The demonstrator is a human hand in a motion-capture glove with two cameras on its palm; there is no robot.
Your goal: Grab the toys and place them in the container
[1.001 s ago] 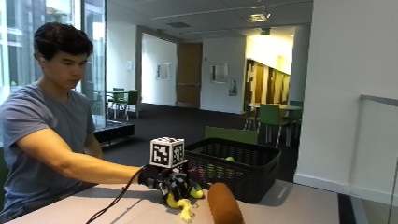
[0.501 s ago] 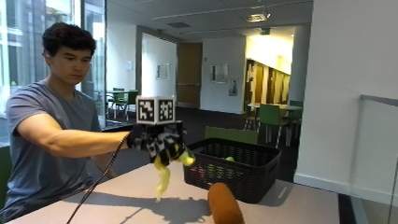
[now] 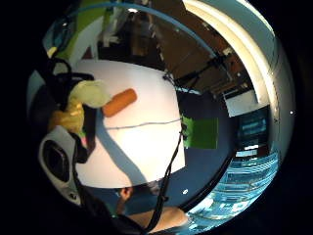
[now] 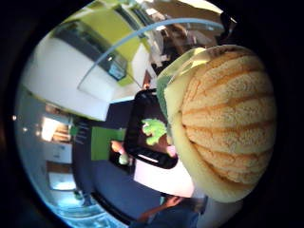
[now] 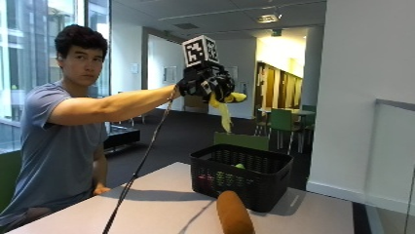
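Note:
My gloved right hand (image 5: pixel 206 83) is raised high above the black mesh basket (image 5: pixel 241 176) and grips a yellow toy (image 5: pixel 223 109), which has a strip hanging down. In the thumb side palm view this yellow toy (image 4: pixel 223 118) is ribbed and sits close to the palm, with the basket (image 4: pixel 135 142) far below it. A green toy (image 4: pixel 154 130) and some pink pieces lie inside the basket. An orange-brown oblong toy (image 5: pixel 233 214) lies on the white table (image 5: pixel 156 204) in front of the basket. It also shows as the orange toy (image 3: pixel 120 102) in the little finger side palm view.
The basket stands near the table's far edge. A black cable (image 5: pixel 139 170) hangs from the glove down to the table. Beyond the table are a glass partition (image 5: pixel 389 161) and green chairs (image 5: pixel 282 122).
The hand has lifted the yellow toy off the table, from beside the orange toy up and over the basket.

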